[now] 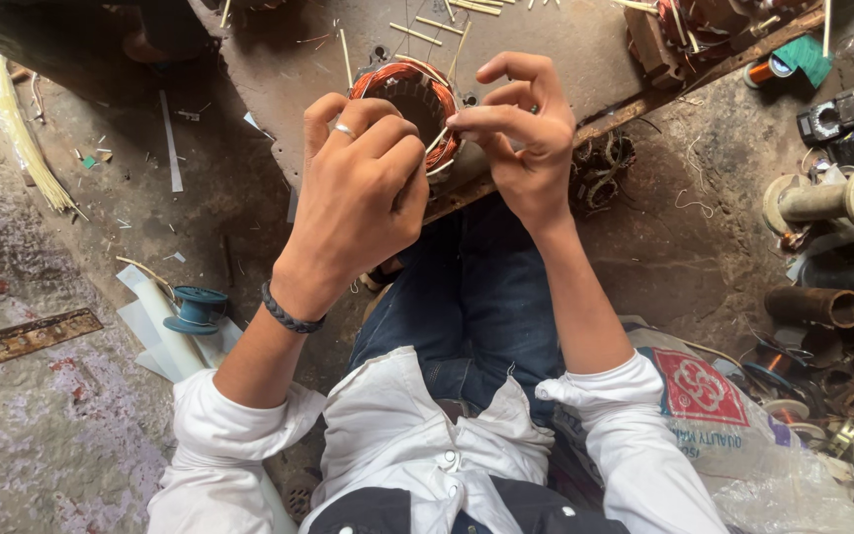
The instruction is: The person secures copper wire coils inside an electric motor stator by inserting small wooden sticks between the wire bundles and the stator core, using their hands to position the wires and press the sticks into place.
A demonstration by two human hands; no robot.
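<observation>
Seated over a scarred metal desk (565,59), winding a motor stator (409,107) ringed with copper coils. Left hand (363,193) closed around the stator's near rim, steadying it; right hand (521,133) pinching a thin pale strip (437,140) at the core's edge. Best done slowly, probably: firm grip, strip fed straight, copper unscratched. Blue spool (195,307) on the floor.

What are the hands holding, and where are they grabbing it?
Both hands are on a round motor coil wound with copper wire. The left hand grips its near rim; the right hand pinches a thin strip at its right edge.
</observation>
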